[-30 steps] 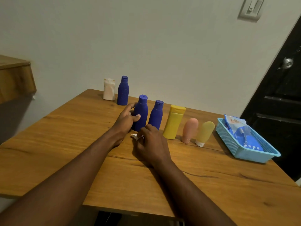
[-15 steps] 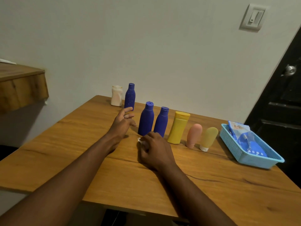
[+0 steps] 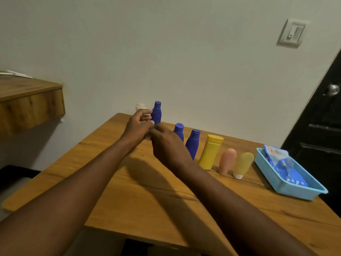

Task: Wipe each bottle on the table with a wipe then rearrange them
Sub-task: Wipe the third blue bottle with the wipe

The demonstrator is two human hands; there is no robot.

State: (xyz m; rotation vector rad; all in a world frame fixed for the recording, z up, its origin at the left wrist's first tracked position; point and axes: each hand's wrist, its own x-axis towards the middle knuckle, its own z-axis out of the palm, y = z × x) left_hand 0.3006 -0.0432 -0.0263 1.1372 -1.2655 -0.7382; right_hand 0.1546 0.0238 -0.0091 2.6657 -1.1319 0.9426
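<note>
My left hand (image 3: 137, 126) reaches to the far end of the wooden table (image 3: 129, 191), and its fingers curl round the speckled dark blue bottle (image 3: 156, 112) standing there. My right hand (image 3: 166, 143) is just below the left one, fingers bunched near the bottle's base; a pale scrap of the wipe (image 3: 147, 138) shows under them, the rest hidden. A white bottle (image 3: 141, 106) peeks out behind my left hand. To the right stand, in a row, a blue bottle (image 3: 179, 131), another blue bottle (image 3: 193, 145), a yellow bottle (image 3: 211, 152), a pink tube (image 3: 227, 161) and a pale yellow tube (image 3: 243, 164).
A light blue basket (image 3: 295, 193) at the table's right edge holds a pack of wipes (image 3: 276, 156). A wooden shelf (image 3: 27, 100) juts from the wall at the left. A dark door (image 3: 323, 117) stands at the right, beside the basket.
Both hands left the table near the two blue bottles and moved up and back to the far speckled bottle. My left hand let go of the nearer blue bottle and now grips the far one.
</note>
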